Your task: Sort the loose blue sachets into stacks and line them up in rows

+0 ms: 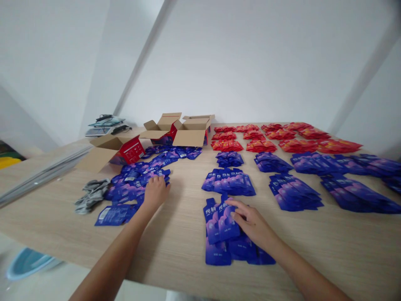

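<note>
Blue-purple pouches lie in a loose heap (128,184) on the left of the wooden table. My left hand (156,191) rests at the heap's right edge, fingers bent down onto a pouch; the fingertips are hidden. In front of me, several pouches overlap in a small group (219,251). My right hand (247,215) is over that group's upper right, its fingers apart and touching the top pouch (228,223). Just behind lies a fanned row of blue pouches (230,182).
Open cardboard boxes (191,137) stand behind the heap, another box (133,150) at left. Grey gloves (92,195) and metal strips (46,173) lie left. Red pouch piles (261,146) and more blue piles (294,192) fill the right. A blue basin (31,263) is below.
</note>
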Tool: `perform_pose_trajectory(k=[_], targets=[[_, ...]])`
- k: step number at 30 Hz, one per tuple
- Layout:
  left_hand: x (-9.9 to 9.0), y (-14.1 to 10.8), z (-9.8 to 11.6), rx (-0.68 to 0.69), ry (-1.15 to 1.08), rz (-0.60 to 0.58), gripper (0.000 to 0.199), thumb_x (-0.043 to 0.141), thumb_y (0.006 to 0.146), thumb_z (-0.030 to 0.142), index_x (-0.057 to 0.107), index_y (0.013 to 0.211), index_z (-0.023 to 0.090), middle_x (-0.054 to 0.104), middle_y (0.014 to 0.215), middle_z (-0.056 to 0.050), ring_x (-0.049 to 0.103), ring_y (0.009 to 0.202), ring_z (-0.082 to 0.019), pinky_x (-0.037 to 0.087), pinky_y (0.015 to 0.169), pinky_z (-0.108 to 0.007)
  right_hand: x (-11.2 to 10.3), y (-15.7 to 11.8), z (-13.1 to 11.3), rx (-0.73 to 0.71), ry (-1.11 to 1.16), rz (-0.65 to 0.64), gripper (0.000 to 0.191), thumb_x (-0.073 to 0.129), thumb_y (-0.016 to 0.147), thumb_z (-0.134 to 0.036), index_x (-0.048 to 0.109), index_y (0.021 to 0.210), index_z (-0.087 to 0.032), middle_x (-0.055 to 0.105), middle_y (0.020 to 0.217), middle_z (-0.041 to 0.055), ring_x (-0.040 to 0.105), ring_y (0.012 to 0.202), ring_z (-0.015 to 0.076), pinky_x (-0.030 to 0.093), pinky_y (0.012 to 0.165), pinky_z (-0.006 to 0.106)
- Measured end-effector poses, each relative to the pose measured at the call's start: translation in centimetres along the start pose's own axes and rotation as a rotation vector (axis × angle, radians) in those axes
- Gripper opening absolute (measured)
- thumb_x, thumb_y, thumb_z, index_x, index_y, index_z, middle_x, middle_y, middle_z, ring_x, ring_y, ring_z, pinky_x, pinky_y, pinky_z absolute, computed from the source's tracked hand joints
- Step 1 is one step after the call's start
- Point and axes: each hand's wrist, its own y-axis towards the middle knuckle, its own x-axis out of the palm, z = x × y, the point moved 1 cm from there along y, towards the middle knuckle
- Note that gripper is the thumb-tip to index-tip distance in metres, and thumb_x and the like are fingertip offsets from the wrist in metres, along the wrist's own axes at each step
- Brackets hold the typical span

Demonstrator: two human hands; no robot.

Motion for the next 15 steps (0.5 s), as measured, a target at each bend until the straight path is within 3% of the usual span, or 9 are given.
perform_pose_trajectory(k=[3,7,11,15], targets=[[1.3,-0.5,-1.9,-0.042,0.239,-0.123,0.036,0.042,0.084,0.030,0.057,0.103,0.003,0.059,0.106,-0.024,0.053,0.103,-0.035,0.042,0.082,-0.043,0.0,0.0,-0.4,0.003,-0.268,0.015,0.032,0.044,0.084,-0.024,0.066,0.107,-0.021,0.066,0.068,0.0008,0.057,0.059,0.0160,0.041,0.061,0.027],[1.2,-0.6,-1.2,0.002,0.303,-0.173,0.032,0.038,0.084,0.018,0.059,0.104,0.004,0.060,0.106,-0.022,0.055,0.102,-0.033,0.043,0.081,-0.040,-0.1,-0.2,-0.6,0.029,-0.461,0.025,0.034,0.044,0.081,-0.021,0.069,0.103,-0.025,0.072,0.083,0.0025,0.064,0.072,0.0193,0.045,0.071,0.030],[-1.0,-0.3,-0.7,0.021,0.245,-0.206,0.031,0.038,0.082,0.009,0.060,0.102,0.006,0.063,0.104,-0.020,0.058,0.101,-0.029,0.043,0.083,-0.036,-0.5,-0.3,-0.5,-0.001,-0.479,0.040,0.032,0.043,0.081,-0.020,0.072,0.092,-0.029,0.074,0.089,0.0002,0.066,0.083,0.0206,0.045,0.079,0.032],[-4.6,-1.3,0.6,0.038,0.060,-0.120,0.027,0.040,0.083,0.013,0.059,0.101,0.011,0.065,0.101,-0.017,0.060,0.098,-0.028,0.045,0.083,-0.036,-0.7,-0.3,-0.7,-0.033,-0.374,0.120,0.032,0.041,0.086,-0.024,0.069,0.101,-0.026,0.072,0.079,0.0013,0.064,0.069,0.0183,0.045,0.068,0.029]])
